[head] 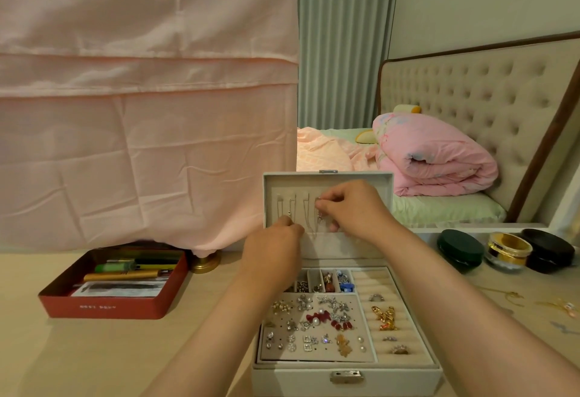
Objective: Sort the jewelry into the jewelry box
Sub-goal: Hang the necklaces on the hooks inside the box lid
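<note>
While the right hand (351, 208) pinched a necklace (319, 216) at the box lid (385, 183), left hand (276, 244) grip was unclear. Hanging step; next likely needed hooking it.

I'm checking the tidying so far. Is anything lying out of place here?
Yes. Loose gold chains lie scattered on the table right of the jewelry box, outside it and unsorted. Nothing looks spilled or broken.
</note>
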